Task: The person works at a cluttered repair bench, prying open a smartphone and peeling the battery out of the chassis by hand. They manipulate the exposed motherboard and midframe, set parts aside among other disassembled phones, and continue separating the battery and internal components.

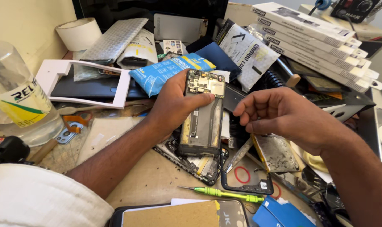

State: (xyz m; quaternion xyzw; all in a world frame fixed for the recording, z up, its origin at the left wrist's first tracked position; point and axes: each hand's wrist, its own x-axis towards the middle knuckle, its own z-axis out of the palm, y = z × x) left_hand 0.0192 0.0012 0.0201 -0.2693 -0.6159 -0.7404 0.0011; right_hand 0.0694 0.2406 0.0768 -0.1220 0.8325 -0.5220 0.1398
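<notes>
In the middle of the frame the left hand [172, 103] is clamped around an opened phone [201, 115], thumb across its upper edge, holding it tilted up off the cluttered tabletop [157, 176] with the bare circuit board and inner frame facing the camera. Just right of it, the right hand [283, 115] hovers with fingertips pinched together near the phone's upper right corner; whether anything small sits between them cannot be told.

Below the phone lie a stripped phone frame [195, 162], a loose black bezel [245, 187] and a thin metal pry tool [239, 154]. A green screwdriver [222, 193] rests toward the lower middle. A blue pouch [170, 69] lies behind the left hand, and flat white boxes [313, 33] are stacked in the upper right.

Work at this stage likely goes best with a steady hold on the phone's edges, keeping the thumb off the board, and with the right hand moving lightly, since the exposed connectors and thin cables would probably tear under force.
</notes>
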